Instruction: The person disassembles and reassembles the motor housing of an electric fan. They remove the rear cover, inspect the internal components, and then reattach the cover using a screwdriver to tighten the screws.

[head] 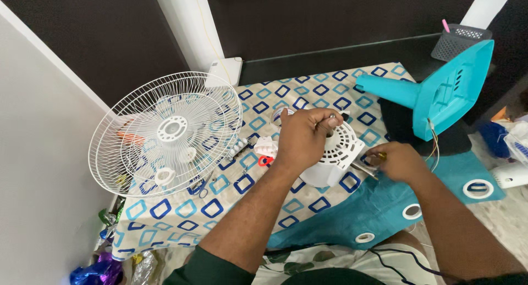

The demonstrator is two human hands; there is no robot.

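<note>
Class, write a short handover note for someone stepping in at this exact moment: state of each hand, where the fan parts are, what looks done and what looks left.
Left hand: closed over the top of the white motor housing, steadying it on the patterned cloth.
Right hand: gripping a screwdriver, tip at the housing's right side.
Parts: white wire fan guard lies flat to the left; teal fan base lies tipped over to the upper right, wires trailing from it; small white pieces sit beside the housing.
Done: guard and base are off the motor.
Left: housing not yet opened; the screw itself is hidden from view.

Bright even daylight, soft shadows, wide-angle edge distortion.
</note>
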